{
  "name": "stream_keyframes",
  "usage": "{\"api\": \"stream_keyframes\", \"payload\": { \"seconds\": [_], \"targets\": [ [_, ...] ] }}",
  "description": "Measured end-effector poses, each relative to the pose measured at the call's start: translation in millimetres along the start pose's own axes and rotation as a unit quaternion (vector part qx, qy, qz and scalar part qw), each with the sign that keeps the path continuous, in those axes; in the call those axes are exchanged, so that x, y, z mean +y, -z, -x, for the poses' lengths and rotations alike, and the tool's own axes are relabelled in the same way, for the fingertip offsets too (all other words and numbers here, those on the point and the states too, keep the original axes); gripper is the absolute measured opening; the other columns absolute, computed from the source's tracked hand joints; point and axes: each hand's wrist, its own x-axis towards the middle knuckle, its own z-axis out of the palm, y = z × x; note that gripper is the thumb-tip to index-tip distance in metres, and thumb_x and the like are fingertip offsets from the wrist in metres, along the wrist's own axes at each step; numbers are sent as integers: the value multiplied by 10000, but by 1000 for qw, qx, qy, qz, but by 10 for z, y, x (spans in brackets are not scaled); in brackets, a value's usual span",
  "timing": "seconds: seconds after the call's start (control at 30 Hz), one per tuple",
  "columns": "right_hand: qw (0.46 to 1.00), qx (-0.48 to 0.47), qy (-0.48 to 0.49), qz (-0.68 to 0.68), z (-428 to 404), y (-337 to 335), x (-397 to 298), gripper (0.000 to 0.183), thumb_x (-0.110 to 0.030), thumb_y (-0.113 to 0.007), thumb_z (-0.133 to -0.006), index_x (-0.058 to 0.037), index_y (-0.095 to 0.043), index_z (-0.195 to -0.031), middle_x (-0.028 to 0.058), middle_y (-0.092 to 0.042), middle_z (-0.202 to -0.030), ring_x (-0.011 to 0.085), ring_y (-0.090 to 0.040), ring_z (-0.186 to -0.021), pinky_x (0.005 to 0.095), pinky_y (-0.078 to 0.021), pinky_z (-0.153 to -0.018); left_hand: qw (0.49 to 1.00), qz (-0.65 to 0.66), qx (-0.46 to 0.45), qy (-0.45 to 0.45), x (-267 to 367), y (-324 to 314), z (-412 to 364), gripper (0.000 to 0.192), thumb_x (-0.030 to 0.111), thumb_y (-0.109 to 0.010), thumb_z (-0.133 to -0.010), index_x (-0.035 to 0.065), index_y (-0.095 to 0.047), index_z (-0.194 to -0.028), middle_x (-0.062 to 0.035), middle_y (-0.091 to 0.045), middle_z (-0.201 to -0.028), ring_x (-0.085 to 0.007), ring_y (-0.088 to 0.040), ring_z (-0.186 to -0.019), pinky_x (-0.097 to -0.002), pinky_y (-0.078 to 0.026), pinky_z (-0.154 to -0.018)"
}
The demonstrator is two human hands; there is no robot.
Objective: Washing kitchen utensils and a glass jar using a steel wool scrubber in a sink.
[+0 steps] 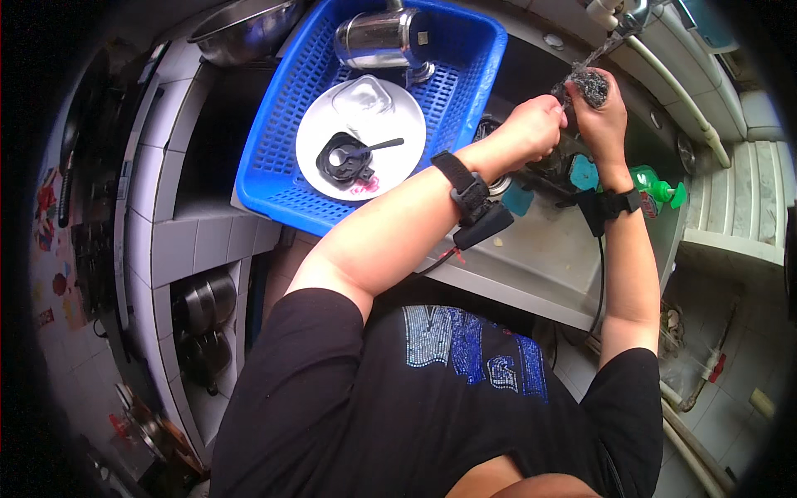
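Note:
My right hand point(603, 118) grips a steel wool scourer point(590, 88) under water running from the tap point(632, 18). Close beside it, my left hand point(532, 132) is closed, on a thin object that the fingers and splashing water mostly hide. Both hands are over the stainless steel sink point(548, 243). Below them in the sink are a teal sponge point(584, 173), another teal piece point(517, 198) and dark items partly hidden by my arms. A green pump bottle point(654, 187) sits by my right wrist.
Left of the sink, a blue plastic basket point(261, 162) holds a stainless steel vessel point(377, 40) and a white plate point(405, 168). On the plate lie a clear plastic piece point(363, 96), a black dish point(345, 174) and a spoon point(380, 146). A metal basin point(246, 34) stands behind.

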Motion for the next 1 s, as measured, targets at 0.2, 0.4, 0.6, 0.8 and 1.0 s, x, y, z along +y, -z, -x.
{"api": "stream_keyframes", "payload": {
  "seconds": [0.2,0.4,0.6,0.8,1.0],
  "targets": [
    [956,-168,-111,-215,18,10,-60,398,-86,-749,-781,-56,-589,-1144,27,-640,-1006,110,-598,-898,262,-496,-796,988,-126,81,-43,-123,50,-98,222,241,-354,-1003,81,-483,-918,20,-449,-625,-94,-407,-493,-266,-341,-421],
    [961,-127,-123,-213,3,11,92,366,-110,-742,-805,-47,-592,-1132,0,-645,-913,85,-595,-803,237,-501,-718,995,-98,24,0,-34,-12,-24,213,249,-363,-998,89,-486,-930,22,-451,-624,-95,-406,-491,-263,-340,-419],
    [941,-54,-257,-214,-153,203,29,327,-294,-717,-857,-48,-590,-1031,1,-636,-817,116,-608,-683,283,-538,-645,1000,7,21,21,9,35,40,197,250,-363,-1003,104,-479,-939,48,-405,-612,-61,-350,-472,-212,-278,-406],
    [876,-172,-209,-400,5,188,2,569,-111,-723,-816,-32,-436,-1300,55,-597,-1075,149,-592,-979,303,-474,-917,999,34,7,23,34,22,47,190,245,-360,-1006,107,-468,-933,50,-393,-614,-52,-332,-472,-211,-258,-398],
    [958,-108,-133,-232,51,-40,53,448,-80,-741,-780,-49,-538,-1179,47,-640,-990,145,-632,-871,286,-519,-762,999,-39,31,22,0,-24,50,189,239,-358,-1005,114,-472,-921,43,-414,-625,-58,-350,-476,-212,-274,-402]
  ]
}}
